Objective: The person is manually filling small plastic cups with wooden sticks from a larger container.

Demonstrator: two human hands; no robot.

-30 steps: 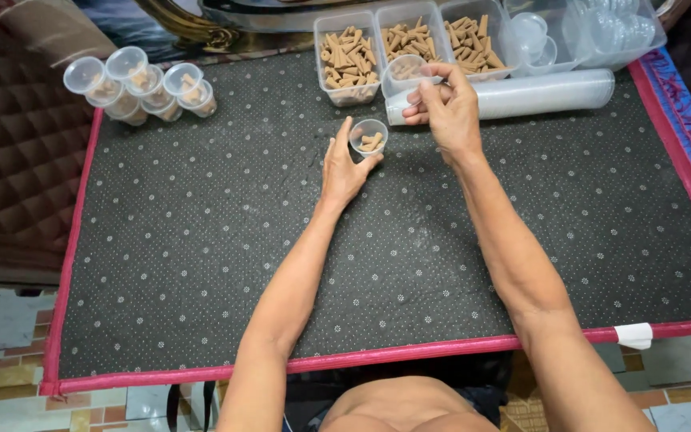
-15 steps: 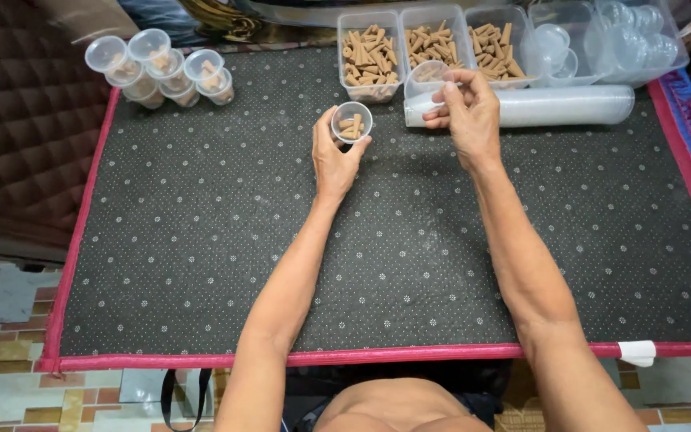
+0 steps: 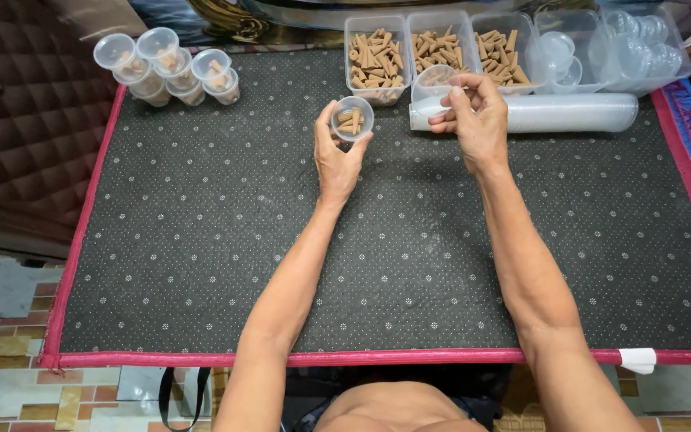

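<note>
My left hand [image 3: 336, 157] grips a small clear plastic cup [image 3: 353, 119] that holds a few tan cone-shaped pieces, just above the dark dotted mat [image 3: 225, 232]. Further right, my right hand [image 3: 477, 120] pinches the rim of an empty clear cup [image 3: 433, 82] at the end of a long stack of nested cups [image 3: 561, 113] lying on its side. Right behind both hands stand three clear tubs of tan cones [image 3: 435, 52].
Several filled, lidded cups [image 3: 168, 64] are grouped at the mat's far left corner. Clear tubs of round lids [image 3: 613, 48] sit at the far right. The mat has a pink border [image 3: 409, 357]; tiled floor [image 3: 9, 376] shows below, and a dark quilted surface [image 3: 25, 128] lies left.
My left hand has kept hold of the filled cup with almost no shift on the mat. My right hand stays at the end of the cup stack.
</note>
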